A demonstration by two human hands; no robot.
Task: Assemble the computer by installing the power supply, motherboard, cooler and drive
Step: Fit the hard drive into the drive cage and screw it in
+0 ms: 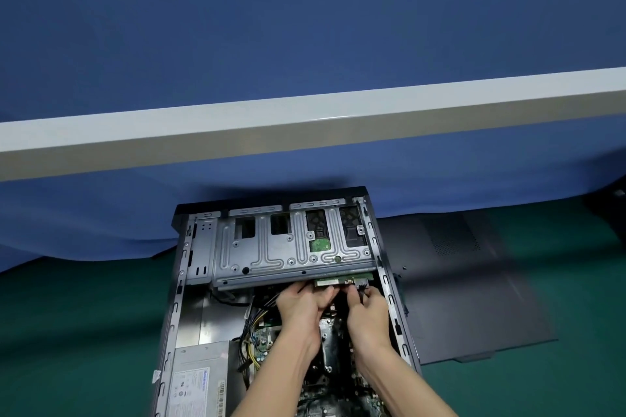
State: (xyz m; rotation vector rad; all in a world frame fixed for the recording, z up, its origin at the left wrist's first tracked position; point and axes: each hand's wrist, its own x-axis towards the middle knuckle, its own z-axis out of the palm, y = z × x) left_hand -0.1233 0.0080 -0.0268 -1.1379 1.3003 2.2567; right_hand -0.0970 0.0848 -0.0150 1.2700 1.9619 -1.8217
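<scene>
An open grey computer case [184,267] lies flat on the green mat. Its metal drive cage [271,257] spans the far end, and a drive [320,243] with a green circuit board shows through the cage's openings. The power supply [200,379] sits in the near left corner with yellow and black cables [252,332] running from it. Between my arms the motherboard [267,338] and the dark cooler [330,345] are partly hidden. My left hand [299,310] reaches under the cage's front edge. My right hand [367,308] pinches a black cable connector [360,287] at the drive's edge.
The case's grey side panel [474,281] lies flat on the green mat [67,332] to the right of the case. A blue cloth [101,213] hangs behind the case, under a white rail [305,121].
</scene>
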